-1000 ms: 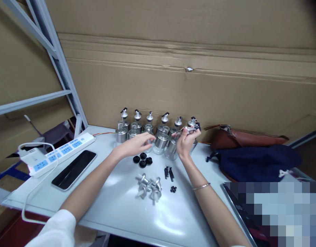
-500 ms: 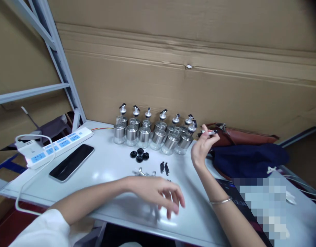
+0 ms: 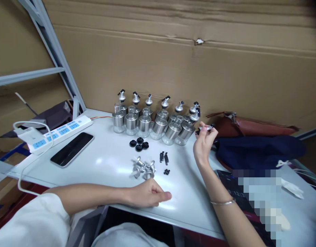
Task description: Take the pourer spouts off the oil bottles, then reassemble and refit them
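My right hand (image 3: pixel 204 142) is raised at the right end of the bottle row. Its fingers pinch a silver pourer spout (image 3: pixel 205 128) with black ends, partly hidden by the fingers. On the front part of the table rests my left hand (image 3: pixel 150 193), curled into a fist with the thumb sticking out to the right and nothing seen in it. Just behind it lie several loose silver spouts (image 3: pixel 144 168). Several black rubber stoppers (image 3: pixel 139 144), thin black flip caps (image 3: pixel 164 157) and tiny black rings (image 3: pixel 167 172) lie in separate groups.
Glass bottles with steel sleeves (image 3: pixel 145 121) stand in rows at the back, the rear ones topped with spouts. To the left are a phone (image 3: pixel 72 149) and a power strip (image 3: pixel 62 133). A brown leather bag (image 3: pixel 258 126) and dark blue cloth (image 3: pixel 261 151) lie at right.
My left hand has drawn a little left, and its spread fingers have curled into a fist. My right hand keeps the spout in nearly the same place. The view has tilted down slightly.
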A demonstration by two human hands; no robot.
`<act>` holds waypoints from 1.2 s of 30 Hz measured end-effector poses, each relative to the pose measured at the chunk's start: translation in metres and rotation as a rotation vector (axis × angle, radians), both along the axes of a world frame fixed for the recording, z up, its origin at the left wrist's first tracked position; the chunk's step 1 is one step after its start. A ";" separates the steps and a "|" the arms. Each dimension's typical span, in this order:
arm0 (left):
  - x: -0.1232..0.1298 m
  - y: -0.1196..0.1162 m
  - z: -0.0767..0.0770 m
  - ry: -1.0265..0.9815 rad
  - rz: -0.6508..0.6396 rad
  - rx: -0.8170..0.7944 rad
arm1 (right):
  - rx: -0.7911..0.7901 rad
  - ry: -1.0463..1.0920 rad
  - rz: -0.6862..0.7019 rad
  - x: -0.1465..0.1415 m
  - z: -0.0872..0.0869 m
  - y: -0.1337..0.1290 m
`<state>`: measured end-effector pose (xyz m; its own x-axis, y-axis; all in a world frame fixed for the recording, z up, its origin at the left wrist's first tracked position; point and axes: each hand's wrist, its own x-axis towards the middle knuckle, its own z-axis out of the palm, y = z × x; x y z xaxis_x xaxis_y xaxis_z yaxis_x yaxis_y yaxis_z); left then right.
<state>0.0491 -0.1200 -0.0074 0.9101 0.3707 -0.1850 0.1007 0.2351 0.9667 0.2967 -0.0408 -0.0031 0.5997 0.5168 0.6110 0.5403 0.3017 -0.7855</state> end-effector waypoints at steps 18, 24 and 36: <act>0.002 0.016 -0.012 -0.067 -0.092 -0.381 | -0.261 -0.399 0.781 -0.081 0.018 -0.065; 0.002 0.015 -0.018 -0.217 -0.049 -0.292 | -0.264 -0.435 0.839 -0.090 0.010 -0.073; 0.001 0.006 -0.007 -0.231 -0.067 -0.164 | 0.030 -0.677 0.730 -0.094 0.005 -0.076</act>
<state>0.0499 -0.1141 -0.0140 0.9565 0.2908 -0.0228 -0.0970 0.3907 0.9154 0.2027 -0.1170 0.0018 -0.3389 0.5988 0.7256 0.5461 0.7532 -0.3666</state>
